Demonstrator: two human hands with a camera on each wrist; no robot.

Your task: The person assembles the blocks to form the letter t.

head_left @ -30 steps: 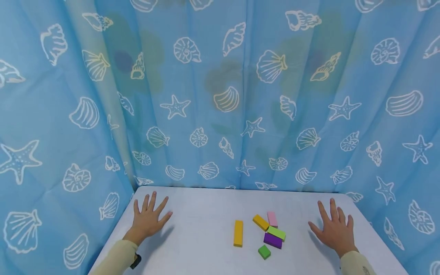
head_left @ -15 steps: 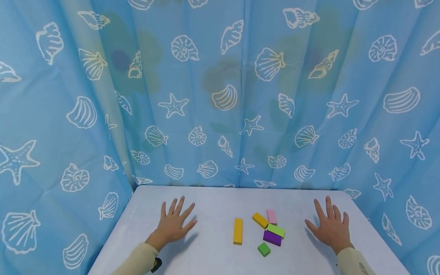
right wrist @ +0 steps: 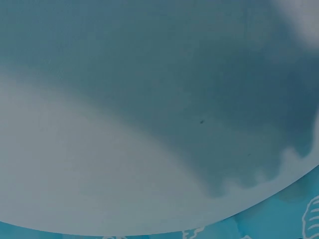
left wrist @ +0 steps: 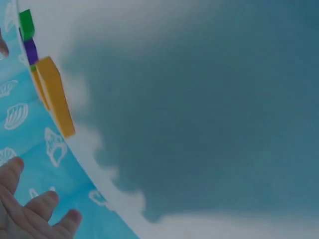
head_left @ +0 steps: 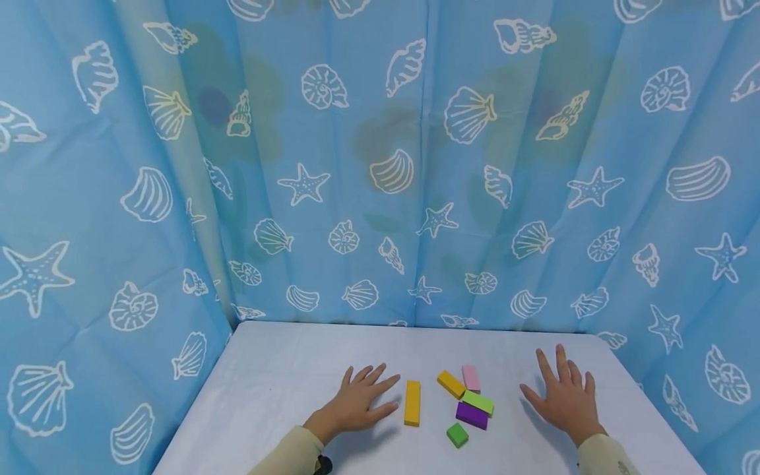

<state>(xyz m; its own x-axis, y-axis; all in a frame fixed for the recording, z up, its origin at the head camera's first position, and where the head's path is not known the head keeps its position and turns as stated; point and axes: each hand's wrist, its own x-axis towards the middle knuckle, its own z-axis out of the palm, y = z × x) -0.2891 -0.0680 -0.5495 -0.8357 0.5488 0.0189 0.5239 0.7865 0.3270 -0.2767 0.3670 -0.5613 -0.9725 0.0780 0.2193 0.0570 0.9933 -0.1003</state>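
Observation:
My left hand (head_left: 359,399), fingers spread, hovers just left of a long orange block (head_left: 412,404) without touching it. In the left wrist view its fingertips (left wrist: 42,204) show low at the left, and the orange block (left wrist: 57,97) stands out above them. Right of that block lie a shorter orange block (head_left: 451,384), a pink block (head_left: 472,379), a light green block (head_left: 478,403), a purple block (head_left: 472,415) and a small green block (head_left: 457,435). My right hand (head_left: 564,397), also spread and holding nothing, is over the table to the right of the blocks.
All blocks lie on a white table (head_left: 285,349). Blue curtains (head_left: 368,251) with white shells and starfish enclose its back and sides. The right wrist view shows the tabletop (right wrist: 75,164) under a hand's shadow. A dark band circles my left wrist.
My left hand has swept right from the table's left side to beside the long orange block. My right hand has drifted slightly left. The blocks lie as before.

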